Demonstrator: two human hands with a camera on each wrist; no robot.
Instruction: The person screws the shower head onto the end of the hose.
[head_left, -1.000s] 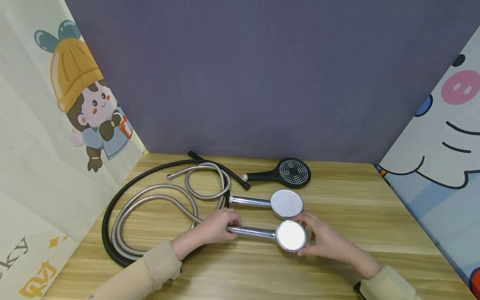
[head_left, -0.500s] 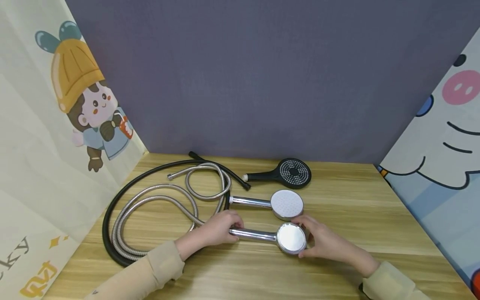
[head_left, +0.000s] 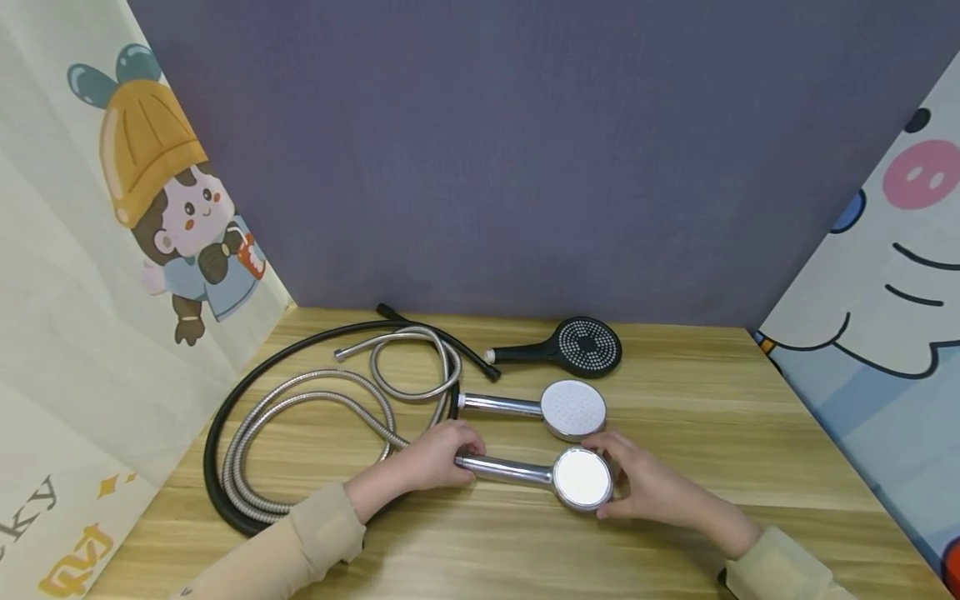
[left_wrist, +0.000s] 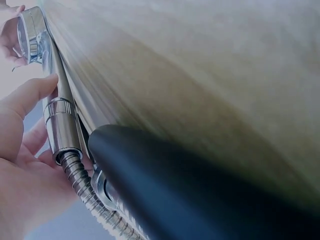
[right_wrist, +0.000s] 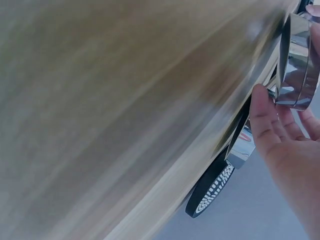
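A chrome hand shower (head_left: 512, 471) lies across the front middle in the head view, its round head to the right. My left hand (head_left: 438, 457) grips the left end of its handle. In the left wrist view, a metal connector (left_wrist: 65, 132) joins this end to a ribbed metal shower hose (left_wrist: 80, 180), with my thumb and fingers around it. My right hand (head_left: 651, 485) holds the rim of the round head between thumb and fingers, also seen in the right wrist view beside the chrome head (right_wrist: 299, 65). Part of the connector is hidden by the left hand in the head view.
Behind lie a second chrome hand shower with a white face (head_left: 573, 408) and a black hand shower (head_left: 588, 346). Coiled metal hose (head_left: 240, 433) and a black hose (head_left: 213, 425) fill the table's left side. A grey panel (head_left: 480, 167) stands at the table's back.
The held hand shower and my right hand have shifted very slightly toward the front. The glare on its round face has dimmed and brightened again. Both hands keep their hold.
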